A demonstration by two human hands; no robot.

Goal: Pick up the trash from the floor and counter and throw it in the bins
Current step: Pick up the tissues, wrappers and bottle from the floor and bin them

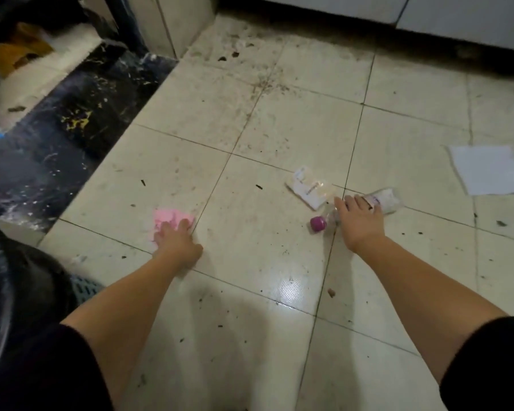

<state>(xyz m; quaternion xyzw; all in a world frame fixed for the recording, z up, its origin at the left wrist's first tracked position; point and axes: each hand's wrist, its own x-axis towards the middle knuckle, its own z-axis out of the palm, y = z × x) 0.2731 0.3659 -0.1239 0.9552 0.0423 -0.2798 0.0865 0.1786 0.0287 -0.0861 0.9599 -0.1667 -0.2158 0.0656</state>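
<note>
On the dirty tile floor (250, 137), the right hand (359, 221) lies spread over a clear bottle (386, 200), hiding its middle; whether it grips is unclear. Left of the bottle, the left hand (175, 241) presses fingers onto pink paper (168, 218), partly covering it.

— Left hand (177, 241) at 8 o'clock, fingers down on crumpled pink paper (168, 218) on dirty tiled floor (250, 262).
— Right hand (359, 221) at 3 o'clock, spread over clear plastic bottle (386, 200); purple cap (318, 223) pointing to 9 o'clock.
— Transparent wrapper (309, 186) just beyond, at bottle's 11 o'clock.
— White paper sheet (488, 169) lying well apart, toward 2 o'clock.
</note>
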